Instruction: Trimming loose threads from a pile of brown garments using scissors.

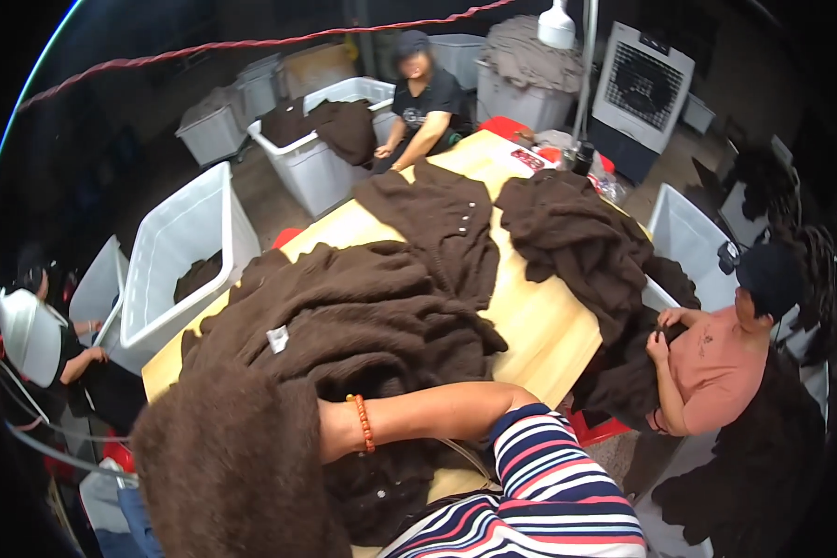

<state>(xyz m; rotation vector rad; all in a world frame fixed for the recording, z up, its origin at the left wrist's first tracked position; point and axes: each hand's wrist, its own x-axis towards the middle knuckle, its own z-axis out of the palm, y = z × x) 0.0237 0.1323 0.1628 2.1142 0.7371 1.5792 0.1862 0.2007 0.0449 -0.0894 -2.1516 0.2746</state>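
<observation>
My right arm, in a striped sleeve with an orange bead bracelet (361,423), reaches left across the near side of the table. Past the wrist, my right hand (335,431) is inside a fuzzy dark brown garment (237,465), so its fingers are hidden. That garment is raised toward me and fills the lower left. My left hand does not show; the raised garment may cover it. Right behind lies a heap of brown knit garments (344,298), with a small white label (277,339) on top. A buttoned brown cardigan (442,223) lies spread beyond the heap.
Another brown pile (577,232) lies on the wooden table (539,344) at right. There a person in a pink shirt (716,363) handles dark cloth. Someone in black (428,112) sits at the far end. White bins (191,246) stand left; a red twisted cord (251,44) hangs overhead.
</observation>
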